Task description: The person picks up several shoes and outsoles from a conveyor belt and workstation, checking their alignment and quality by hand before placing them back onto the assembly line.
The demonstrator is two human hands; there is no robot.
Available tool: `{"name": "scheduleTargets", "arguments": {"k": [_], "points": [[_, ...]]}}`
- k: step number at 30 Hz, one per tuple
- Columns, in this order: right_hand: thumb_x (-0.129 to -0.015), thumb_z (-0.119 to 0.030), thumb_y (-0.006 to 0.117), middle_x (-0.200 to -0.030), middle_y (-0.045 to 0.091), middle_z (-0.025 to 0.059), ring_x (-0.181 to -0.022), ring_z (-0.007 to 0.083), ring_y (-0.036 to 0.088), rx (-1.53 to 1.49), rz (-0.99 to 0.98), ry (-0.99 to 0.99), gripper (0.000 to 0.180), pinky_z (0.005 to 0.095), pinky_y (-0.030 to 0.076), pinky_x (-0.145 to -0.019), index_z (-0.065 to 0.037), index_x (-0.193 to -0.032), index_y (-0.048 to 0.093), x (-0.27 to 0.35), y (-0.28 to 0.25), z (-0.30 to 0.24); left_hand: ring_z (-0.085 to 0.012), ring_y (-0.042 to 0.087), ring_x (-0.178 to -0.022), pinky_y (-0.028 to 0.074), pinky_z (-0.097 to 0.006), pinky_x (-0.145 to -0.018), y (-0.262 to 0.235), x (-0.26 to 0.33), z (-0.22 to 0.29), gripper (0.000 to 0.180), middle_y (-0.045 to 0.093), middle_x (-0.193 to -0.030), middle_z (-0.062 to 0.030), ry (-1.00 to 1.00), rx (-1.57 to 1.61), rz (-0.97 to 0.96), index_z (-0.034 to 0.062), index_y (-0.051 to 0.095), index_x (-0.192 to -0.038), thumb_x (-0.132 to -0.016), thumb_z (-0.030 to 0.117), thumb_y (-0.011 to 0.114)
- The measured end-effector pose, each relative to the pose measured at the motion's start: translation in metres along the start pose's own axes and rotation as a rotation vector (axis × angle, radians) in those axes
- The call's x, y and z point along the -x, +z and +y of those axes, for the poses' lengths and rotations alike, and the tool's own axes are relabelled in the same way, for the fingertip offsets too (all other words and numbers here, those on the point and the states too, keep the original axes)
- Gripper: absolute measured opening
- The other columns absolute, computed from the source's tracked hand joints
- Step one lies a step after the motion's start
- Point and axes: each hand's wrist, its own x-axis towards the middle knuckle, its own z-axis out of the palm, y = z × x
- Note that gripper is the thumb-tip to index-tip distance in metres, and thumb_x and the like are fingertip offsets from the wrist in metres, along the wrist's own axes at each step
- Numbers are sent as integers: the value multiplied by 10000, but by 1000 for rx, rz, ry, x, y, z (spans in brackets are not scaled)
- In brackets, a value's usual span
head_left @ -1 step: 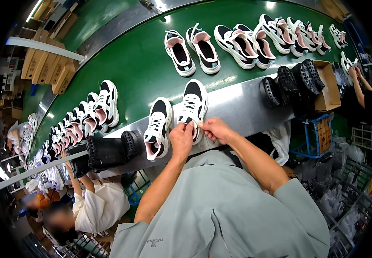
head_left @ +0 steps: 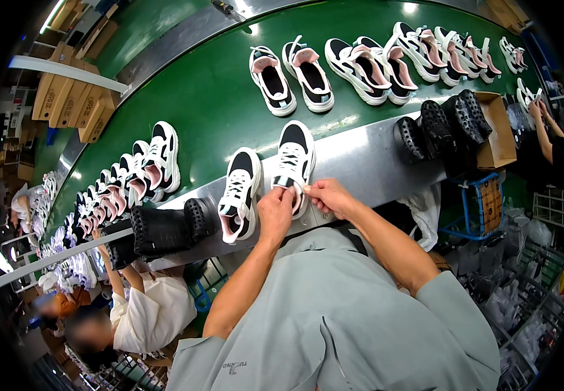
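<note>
While the left hand [head_left: 275, 210] and the right hand [head_left: 329, 197] meet at its collar, a black-and-white sneaker [head_left: 294, 155] stands at the bench's [head_left: 210, 111] near edge

Although both hands are drawn in narrow, they grip differently. The left hand has its fingers closed on the sneaker's collar, by the tongue; the right hand, just beside it, pinches thumb against forefinger at the collar's right side, and the bit between them is too small to make out. The sneaker sits upright, toe toward the bench's far edge, its front over the green top and its heel over the metal strip along the near edge.

Its mate [head_left: 238, 189] stands upright to the left, near but apart, toe pointing the same way, pink lining showing at the heel opening.

Farther in from that edge stands another pair [head_left: 272, 81], with more sneakers [head_left: 363, 68] lined up toward the bench's right end. A row of similar shoes [head_left: 163, 156] runs toward its left end. Along the near edge, black knobbed pieces [head_left: 158, 229] lie left of the mate, and other black pieces [head_left: 437, 127] lie farther right, next to a cardboard box [head_left: 502, 150]. Past the box, a co-worker's hands [head_left: 538, 111] are at a white shoe [head_left: 525, 96]. Toward the left end, a person in a pale top [head_left: 158, 306] reaches to the bench.
</note>
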Motion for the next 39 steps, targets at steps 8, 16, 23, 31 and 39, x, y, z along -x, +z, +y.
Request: {"name": "scheduleTargets", "arguments": {"k": [8,16,23,31,39], "points": [[-881,-182,669,-942,653,255,-890,433,649,746,423,-606,303,504,510,-783,58,-1024,555,28,26,-5,-339,588,-840,482,-430,-721,-10,-10,2,223,597,-866,-121,795,-478,144,41,647,-957,-769,35,768],[-885,-186,624,-913,642,309,-818,501,630,879,400,-615,280,563,504,-753,70,-979,563,25,26,-6,-330,593,-937,476,-466,-788,-72,40,-3,319,617,-951,-126,719,-595,-1,36,637,-1102,-794,40,722],[-894,-150,587,-843,629,300,-816,502,617,982,241,-635,230,536,494,-743,77,-901,545,26,46,-8,-354,566,-963,483,-467,-781,-114,45,-53,395,569,-971,-153,574,-679,-165,83,659,-1161,-788,-43,627],[-862,-234,690,-999,657,249,-940,412,654,841,-30,-392,408,505,523,-799,38,-1145,582,-16,26,-47,-373,594,-889,514,-468,-748,-47,20,-30,444,603,-938,-169,317,-688,-278,162,674,-1166,-741,104,786],[-775,-245,789,-1321,537,185,-1112,342,535,1531,716,-934,605,462,477,-925,-82,-1309,559,-49,-57,-149,-352,631,-910,539,-476,-694,-101,-119,-16,431,659,-967,-188,367,-921,-60,122,679,-1153,-759,247,798]]}}
